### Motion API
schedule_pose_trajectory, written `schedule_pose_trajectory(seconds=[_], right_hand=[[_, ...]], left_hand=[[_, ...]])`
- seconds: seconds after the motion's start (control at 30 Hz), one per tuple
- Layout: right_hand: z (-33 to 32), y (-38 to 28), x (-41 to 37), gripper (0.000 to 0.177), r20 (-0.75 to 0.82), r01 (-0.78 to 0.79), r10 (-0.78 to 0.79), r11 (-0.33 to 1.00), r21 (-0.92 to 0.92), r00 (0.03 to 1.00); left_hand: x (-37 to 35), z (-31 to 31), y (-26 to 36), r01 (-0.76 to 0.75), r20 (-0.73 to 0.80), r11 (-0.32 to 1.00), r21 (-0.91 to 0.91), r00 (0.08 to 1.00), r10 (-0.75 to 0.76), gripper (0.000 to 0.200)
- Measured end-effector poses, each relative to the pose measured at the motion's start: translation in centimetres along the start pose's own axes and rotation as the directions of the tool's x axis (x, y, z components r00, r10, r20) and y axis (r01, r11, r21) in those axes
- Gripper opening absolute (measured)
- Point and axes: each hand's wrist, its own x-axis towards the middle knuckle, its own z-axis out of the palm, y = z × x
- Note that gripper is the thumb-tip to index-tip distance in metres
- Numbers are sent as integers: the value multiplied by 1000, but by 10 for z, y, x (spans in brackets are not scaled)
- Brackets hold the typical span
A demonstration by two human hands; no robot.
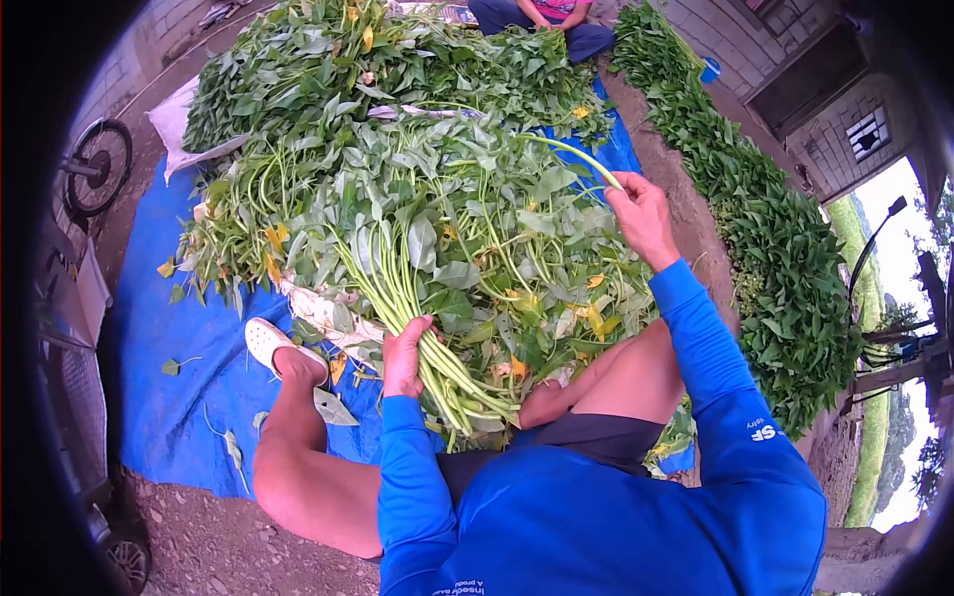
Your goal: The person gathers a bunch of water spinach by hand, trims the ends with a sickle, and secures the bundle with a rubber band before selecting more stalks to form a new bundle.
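Note:
My left hand [405,360] is closed around a bunch of long-stemmed leafy greens [383,278], like water spinach. The pale green stem ends point down toward my lap, and the leaves spread away over the heap. Out to the right, my right hand [641,214] pinches the cut end of a single green stem [568,149], whose other end runs left into the leaves. Beneath both hands lies a wide heap of loose greens [497,248] with some yellowed leaves mixed in.
A blue tarp [199,377] lies under the heap. Behind is a bigger pile of greens [298,79], with a seated person [552,15] at the back. A long row of leafy bundles [765,238] runs along the right. A wheel [99,169] stands at left.

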Motion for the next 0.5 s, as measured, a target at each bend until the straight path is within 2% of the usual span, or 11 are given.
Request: schedule_pose_trajectory(seconds=[0.07, 0.1, 0.2, 0.33, 0.37, 0.4, 0.47, 0.5], right_hand=[[19, 5, -14, 29, -142, 150, -144, 988, 34, 979], [24, -14, -26, 24, -166, 260, -268, 963, -72, 949], [51, -40, -59, 21, -158, 246, -248, 969, -36, 956], [112, -40, -113, 18, 98, 233, -236, 972, 40, 967], [128, -32, -134, 19, 232, 191, -180, 981, -22, 956], [143, -23, -154, 21, 352, 162, -120, 983, -92, 928], [165, -9, -184, 28, 562, 60, 6, 993, -99, 827], [171, -6, -191, 29, 587, -2, 77, 992, -127, 806]], left_hand=[[2, -4, -6, 24, -7, 1000, -7, 1000, -24, 26], [6, -7, -10, 28, -2, 1000, -4, 1000, -28, 27], [7, -8, -18, 21, -1, 1000, 13, 1000, -21, 30], [8, -12, -18, 70, -6, 997, 15, 998, -70, 27], [9, -13, -22, 88, 20, 996, -26, 996, -88, 25], [13, -17, -27, 112, 38, 993, -42, 993, -110, 26], [20, -24, -36, 186, 106, 981, -61, 978, -179, 29], [24, -29, -40, 219, 132, 974, -66, 969, -209, 31]])
